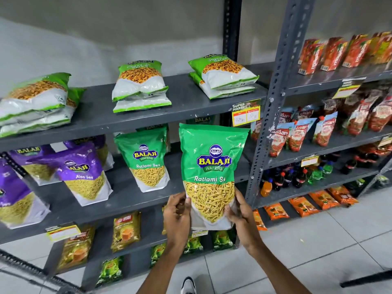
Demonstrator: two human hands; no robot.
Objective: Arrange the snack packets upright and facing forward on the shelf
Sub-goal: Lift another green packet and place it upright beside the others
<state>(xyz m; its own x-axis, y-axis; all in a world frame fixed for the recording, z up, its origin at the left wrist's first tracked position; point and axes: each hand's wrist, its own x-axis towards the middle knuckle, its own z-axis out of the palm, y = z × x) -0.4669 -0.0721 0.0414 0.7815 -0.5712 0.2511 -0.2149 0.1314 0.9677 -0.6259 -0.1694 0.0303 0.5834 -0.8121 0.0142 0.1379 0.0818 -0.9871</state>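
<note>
A green Ratlami Sev packet point(212, 166) is held upright, label facing me, in front of the right part of the middle shelf point(127, 200). My left hand point(177, 215) grips its lower left edge and my right hand point(239, 211) its lower right edge. Another green Ratlami Sev packet point(146, 160) stands upright on that shelf to the left, with more green packets behind it. Purple Aloo Sev packets point(82, 172) lean at the left. On the top shelf, green-and-white packets point(140, 85) lie flat in three stacks.
A grey slotted upright point(269, 115) splits this rack from the right rack of tomato ketchup pouches point(297, 136), red cartons and soft-drink bottles point(297, 177). Yellow and green packets point(126, 230) fill the lower shelves. Yellow price tags point(246, 114) hang on shelf edges. White tiled floor lies below.
</note>
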